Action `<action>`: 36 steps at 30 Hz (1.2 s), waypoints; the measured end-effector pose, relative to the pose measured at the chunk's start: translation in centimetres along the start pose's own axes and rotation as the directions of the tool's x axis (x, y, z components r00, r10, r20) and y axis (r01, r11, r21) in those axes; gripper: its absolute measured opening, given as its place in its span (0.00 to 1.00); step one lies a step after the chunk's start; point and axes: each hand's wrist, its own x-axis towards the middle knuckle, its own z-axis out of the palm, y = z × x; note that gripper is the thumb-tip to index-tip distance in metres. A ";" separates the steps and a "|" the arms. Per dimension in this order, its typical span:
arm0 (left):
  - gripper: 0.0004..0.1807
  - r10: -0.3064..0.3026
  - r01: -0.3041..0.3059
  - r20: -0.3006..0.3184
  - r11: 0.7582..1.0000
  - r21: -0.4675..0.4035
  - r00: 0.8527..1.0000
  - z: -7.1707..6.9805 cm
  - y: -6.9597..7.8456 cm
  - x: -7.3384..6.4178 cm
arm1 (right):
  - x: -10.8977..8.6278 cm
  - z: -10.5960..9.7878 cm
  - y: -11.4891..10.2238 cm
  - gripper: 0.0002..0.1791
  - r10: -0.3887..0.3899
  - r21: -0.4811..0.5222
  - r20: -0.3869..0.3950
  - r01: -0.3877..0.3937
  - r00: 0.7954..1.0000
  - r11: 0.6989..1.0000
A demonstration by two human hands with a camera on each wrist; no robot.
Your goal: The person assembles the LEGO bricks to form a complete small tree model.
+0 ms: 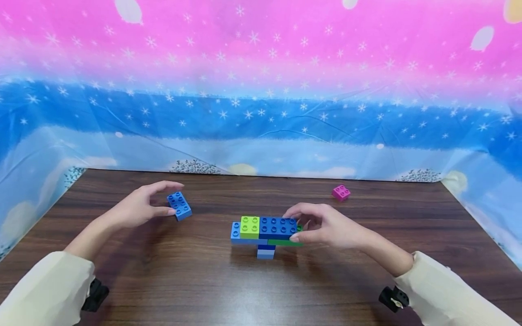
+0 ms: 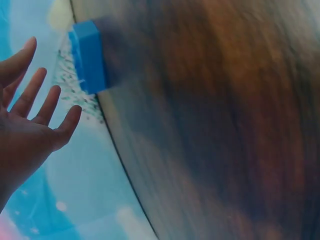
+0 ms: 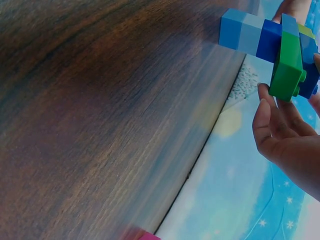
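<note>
My right hand (image 1: 332, 225) pinches the right end of a dark blue toy brick (image 1: 278, 227), thumb at its front side and index finger at the back. That brick lies on a T-shaped build, beside a lime green brick (image 1: 249, 226). Below them, a light blue brick (image 1: 235, 232) and a green brick (image 3: 287, 67) form a crossbar on a narrow column (image 3: 250, 35) of blue bricks. At the left, my left hand (image 1: 136, 206) spreads its thumb and fingers around a loose blue brick (image 1: 179, 206) on the table; the left wrist view shows a gap between them.
A small magenta brick (image 1: 340, 192) lies toward the back right of the brown wooden table (image 1: 195, 290). Behind the table's far edge hangs a pink and blue snowflake cloth (image 1: 261, 113), which also runs along both sides.
</note>
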 end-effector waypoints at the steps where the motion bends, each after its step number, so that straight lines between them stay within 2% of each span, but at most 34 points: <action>1: 0.29 -0.005 0.005 0.003 1.000 0.005 1.000 0.0 -0.2 0.0 | 0.0 0.0 0.0 0.19 -0.001 -0.001 0.001 0.001 1.000 1.000; 8: 0.31 -0.034 0.034 0.048 0.999 0.004 0.998 0.2 -1.2 0.3 | 0.1 0.0 0.0 0.19 -0.005 -0.004 0.001 0.006 1.000 1.000; 16: 0.31 -0.035 0.036 0.084 0.999 -0.010 0.996 0.7 -1.7 0.6 | 0.0 0.0 -0.1 0.19 -0.008 -0.005 0.001 0.008 1.000 1.000; 22: 0.29 -0.038 0.037 0.069 0.999 0.016 0.997 0.9 -1.9 0.7 | 0.0 0.0 -0.1 0.19 -0.010 -0.010 -0.001 0.010 1.000 1.000; 30: 0.27 -0.010 0.008 0.028 0.997 0.072 1.000 1.3 -2.3 0.8 | 0.0 0.0 0.0 0.19 -0.001 -0.009 -0.005 0.001 1.000 1.000; 36: 0.23 -0.045 0.044 0.002 0.996 0.072 0.999 1.5 -2.4 0.7 | -0.1 0.0 0.0 0.19 -0.004 -0.007 -0.006 0.003 1.000 1.000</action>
